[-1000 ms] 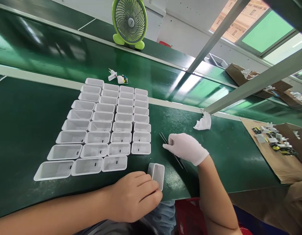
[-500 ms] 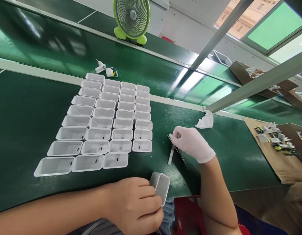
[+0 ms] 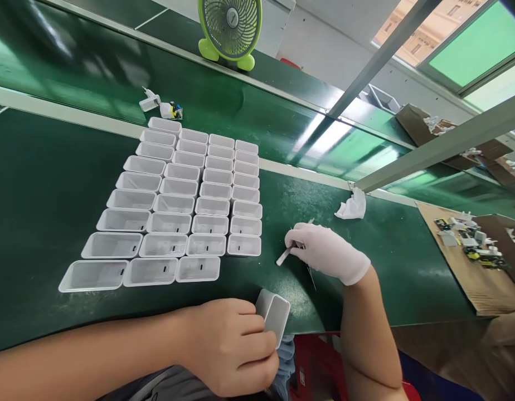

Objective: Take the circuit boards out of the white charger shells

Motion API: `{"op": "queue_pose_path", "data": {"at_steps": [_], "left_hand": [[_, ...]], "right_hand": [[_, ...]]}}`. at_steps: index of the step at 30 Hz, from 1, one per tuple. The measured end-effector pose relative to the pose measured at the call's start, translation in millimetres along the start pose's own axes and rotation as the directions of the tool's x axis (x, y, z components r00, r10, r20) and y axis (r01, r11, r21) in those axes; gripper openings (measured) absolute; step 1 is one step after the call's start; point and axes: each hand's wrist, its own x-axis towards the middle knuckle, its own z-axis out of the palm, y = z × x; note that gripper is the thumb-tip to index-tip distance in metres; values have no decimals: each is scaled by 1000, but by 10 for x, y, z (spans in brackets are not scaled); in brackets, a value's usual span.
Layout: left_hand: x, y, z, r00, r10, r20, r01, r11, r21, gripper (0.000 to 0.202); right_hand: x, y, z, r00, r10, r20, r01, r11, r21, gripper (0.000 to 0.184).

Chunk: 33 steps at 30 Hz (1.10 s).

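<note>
My bare left hand [image 3: 232,345] is closed around a white open plastic shell [image 3: 275,313] at the near edge of the green table [image 3: 40,178]. My right hand [image 3: 324,250], in a white glove, pinches a thin metal tool, probably tweezers [image 3: 286,255], with its tip down on the table. Thin dark strips [image 3: 311,274] lie under that hand. Left of both hands stands a grid of several white open shells [image 3: 186,206] in neat rows.
A green desk fan [image 3: 230,28] stands at the back. A white plug part and a small circuit board [image 3: 161,106] lie behind the grid. A crumpled white cloth [image 3: 351,205] lies mid-table. Cardboard [image 3: 470,267] with several circuit boards is on the right. Grey metal bars [image 3: 428,145] cross overhead.
My right hand picked a thin metal tool off the table and now tilts it with the tip down. My left hand drew the white shell slightly nearer. The plug part behind the grid moved left.
</note>
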Motion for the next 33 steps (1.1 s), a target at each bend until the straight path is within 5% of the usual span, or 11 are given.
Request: {"op": "queue_pose_path", "data": {"at_steps": [4, 6, 8, 10, 13, 15, 21, 33], "left_hand": [[-15, -6, 7, 1000, 8, -1, -8, 1000, 0, 13], [-26, -7, 23, 1000, 19, -22, -19, 1000, 3, 12], [-35, -7, 39, 998, 26, -51, -26, 1000, 6, 11], [-40, -6, 48, 998, 30, -60, -30, 1000, 3, 11], [-38, -2, 45, 999, 25, -35, -25, 1000, -13, 12], [-31, -2, 37, 999, 27, -27, -27, 999, -21, 14], [-11, -11, 23, 1000, 21, -22, -22, 1000, -20, 13], [-9, -1, 11, 1000, 18, -23, -18, 1000, -5, 13]], "right_hand": [[-19, 90, 10, 981, -9, -194, 29, 995, 100, 14], [-56, 90, -15, 929, 22, -370, 80, 963, 258, 14], [-99, 44, -57, 836, 120, -535, 179, 863, 472, 16], [-124, -28, -98, 786, 237, -570, 288, 676, 678, 19], [-85, -118, -111, 878, 237, -416, 308, 387, 869, 19], [-15, -146, -80, 941, 147, -304, 250, 304, 919, 16], [137, -178, 21, 971, 4, -240, 231, 247, 941, 21], [142, -178, 49, 968, -19, -249, 248, 192, 949, 24]]}}
